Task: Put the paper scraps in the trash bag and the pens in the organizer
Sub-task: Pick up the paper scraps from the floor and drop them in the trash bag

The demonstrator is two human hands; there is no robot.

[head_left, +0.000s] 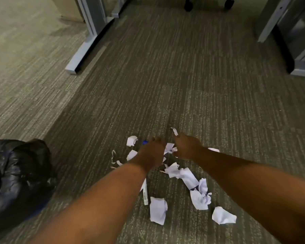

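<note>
Several white paper scraps (192, 180) lie scattered on the grey carpet in front of me. My left hand (152, 152) reaches down among them, knuckles up, fingers curled; a blue pen tip (145, 142) shows just past its fingers. My right hand (187, 146) hovers beside it with a small scrap (174, 131) at its fingertips. A white pen (145, 192) lies on the carpet, partly under my left forearm. The black trash bag (19, 171) sits at the left edge. No organizer is in view.
A grey desk leg with a long foot (81, 55) stands at the back left. Another desk frame (289, 32) stands at the back right. Chair casters (188, 5) show at the top.
</note>
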